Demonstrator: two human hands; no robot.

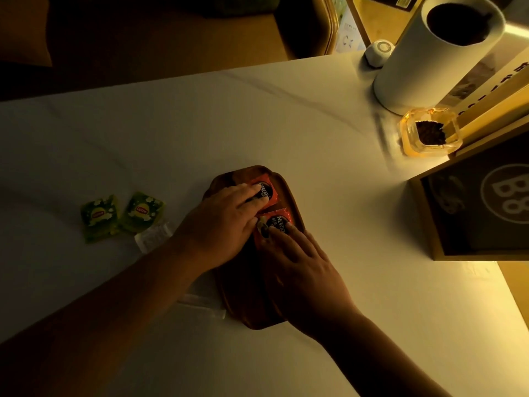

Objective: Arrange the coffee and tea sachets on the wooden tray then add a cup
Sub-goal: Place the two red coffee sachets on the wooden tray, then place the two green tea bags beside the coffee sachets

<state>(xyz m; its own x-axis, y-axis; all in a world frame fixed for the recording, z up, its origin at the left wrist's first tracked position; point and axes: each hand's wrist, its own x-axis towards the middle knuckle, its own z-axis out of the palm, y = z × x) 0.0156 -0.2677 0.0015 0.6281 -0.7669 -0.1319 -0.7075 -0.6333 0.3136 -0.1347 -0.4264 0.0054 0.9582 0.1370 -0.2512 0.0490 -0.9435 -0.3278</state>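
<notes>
On the wooden tray (289,193), 2 red coffee sachets (270,190) are pressed flat: the far one under the spread left hand (220,224), the near one under the spread right hand (303,267). 2 green tea sachets (100,217) lie left of the tray, well apart. No cup is identified. Uneven pressure could skew the sachets into overlap.

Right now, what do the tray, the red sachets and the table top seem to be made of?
Tray: looks like dark wood, smooth, with a raised rim.
Red sachets: probably glossy printed foil or plastic film.
Table top: pale, smooth, with faint grey veins; marble or an imitation, I cannot tell which.
</notes>
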